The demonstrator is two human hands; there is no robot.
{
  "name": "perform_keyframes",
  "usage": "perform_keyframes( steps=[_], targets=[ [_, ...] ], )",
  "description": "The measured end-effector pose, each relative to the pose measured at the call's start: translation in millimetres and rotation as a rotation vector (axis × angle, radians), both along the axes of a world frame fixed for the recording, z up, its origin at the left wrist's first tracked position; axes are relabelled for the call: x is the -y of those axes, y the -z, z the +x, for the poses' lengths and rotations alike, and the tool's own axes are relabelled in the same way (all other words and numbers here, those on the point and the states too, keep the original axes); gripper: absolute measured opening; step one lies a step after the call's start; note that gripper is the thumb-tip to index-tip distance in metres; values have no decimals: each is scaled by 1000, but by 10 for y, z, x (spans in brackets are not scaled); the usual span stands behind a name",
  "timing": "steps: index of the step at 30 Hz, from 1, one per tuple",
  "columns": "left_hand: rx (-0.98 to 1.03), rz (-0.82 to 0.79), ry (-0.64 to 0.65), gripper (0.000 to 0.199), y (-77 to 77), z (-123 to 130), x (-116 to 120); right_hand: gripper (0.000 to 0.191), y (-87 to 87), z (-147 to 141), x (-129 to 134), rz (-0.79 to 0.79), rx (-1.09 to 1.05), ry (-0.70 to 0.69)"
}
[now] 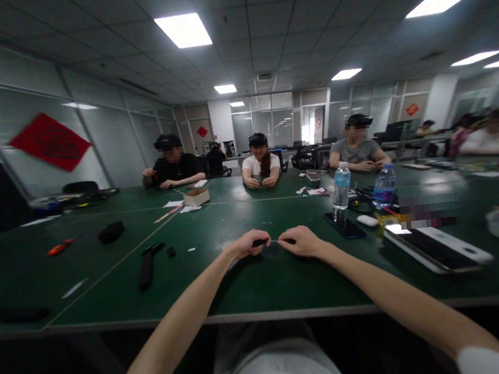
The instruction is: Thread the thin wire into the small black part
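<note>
Both my hands are over the green table [243,297], close together but apart. My left hand [252,244] is closed round a small black object [259,242]. Pinched in my right hand [300,242] is another small dark piece [289,241]. A thin pale strip or wire [274,242] spans the gap between the fingertips; its ends are hidden by the fingers. The small parts are too blurred to name.
To the left lie a black tool [146,269], a black case [111,232] and an orange-handled tool [60,248]. Right are water bottles [341,188], a phone [345,225] and a white device [436,247]. A small box [196,197] stands beyond; people sit opposite.
</note>
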State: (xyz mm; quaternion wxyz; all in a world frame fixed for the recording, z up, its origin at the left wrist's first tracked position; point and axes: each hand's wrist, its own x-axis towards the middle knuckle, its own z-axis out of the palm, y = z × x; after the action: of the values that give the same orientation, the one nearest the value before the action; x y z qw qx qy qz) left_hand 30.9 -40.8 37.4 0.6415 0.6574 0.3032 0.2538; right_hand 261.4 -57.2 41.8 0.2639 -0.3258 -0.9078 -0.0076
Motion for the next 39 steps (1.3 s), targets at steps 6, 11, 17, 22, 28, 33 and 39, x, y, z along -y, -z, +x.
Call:
perform_keyframes(
  steps=[6,11,17,22,28,33,39],
  targets=[
    [3,17,-1,27,1,-10,3,24,-5,23,-38,16,5,-52],
    [43,33,-65,26,71,10,-46,24,21,40,-82,15,-13,-64],
    [120,56,-401,26,198,42,-213,22,30,-16,-97,25,-81,-89],
    [197,91,-600,24,251,-23,-337,26,3,-23,-109,18,-229,45],
    [181,136,-654,32,258,-44,-351,30,12,27,-150,3,-315,201],
    [88,222,-658,31,260,1,-323,34,85,32,-261,-24,-336,336],
    [30,276,-649,32,277,32,-319,37,172,-7,-382,-31,-164,419]
  ],
)
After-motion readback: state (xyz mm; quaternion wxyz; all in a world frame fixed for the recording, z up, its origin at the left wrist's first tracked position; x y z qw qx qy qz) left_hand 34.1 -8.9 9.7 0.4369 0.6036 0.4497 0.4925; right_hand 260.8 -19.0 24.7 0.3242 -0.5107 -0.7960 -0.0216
